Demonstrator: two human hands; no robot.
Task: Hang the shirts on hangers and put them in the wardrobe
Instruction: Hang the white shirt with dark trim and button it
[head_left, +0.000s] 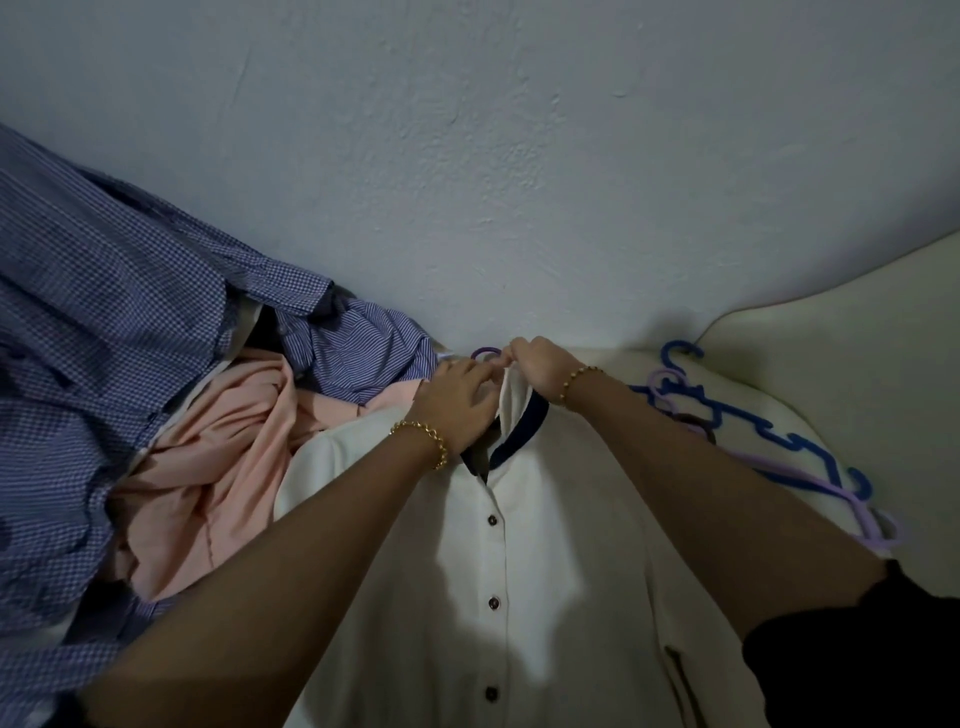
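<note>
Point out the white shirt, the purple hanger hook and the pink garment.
white shirt (561, 545): head view, front panel.
purple hanger hook (482, 351): head view, curved top.
pink garment (223, 415): head view, crumpled middle.

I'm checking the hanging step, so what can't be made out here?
Head view:
hanger: only its purple hook shows; the white shirt hides the rest.
white shirt's hem: cut off by the bottom edge.
checked shirt: cut off by the left edge.
wardrobe: out of frame.

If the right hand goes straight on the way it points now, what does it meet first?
The right hand would probably meet the purple hanger hook first, then the wall; depth is unclear.
</note>
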